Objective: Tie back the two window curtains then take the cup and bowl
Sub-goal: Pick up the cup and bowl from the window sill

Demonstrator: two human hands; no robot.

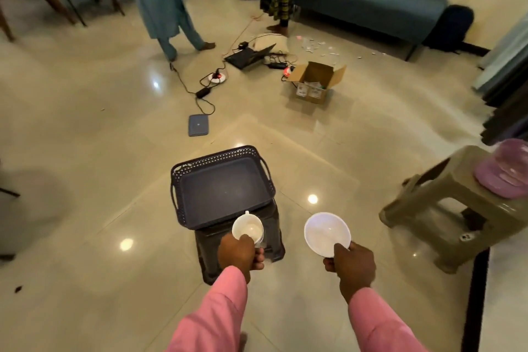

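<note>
Grip state: the cup [248, 230] is held in the left hand [239, 254] above the near edge of a dark tray [223, 188] set on a black stool [243, 254]; the bowl [327, 233] is pinched at its rim by the right hand [353, 267], over the floor [100, 151], beside a tan stool [445, 208].

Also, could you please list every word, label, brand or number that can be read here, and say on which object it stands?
No text can be read in this view.
cardboard box: white labels on its front, print too small and blurred.
closed laptop: a small pale mark on the lid, not legible.
cup and bowl: plain white, no print.
</note>
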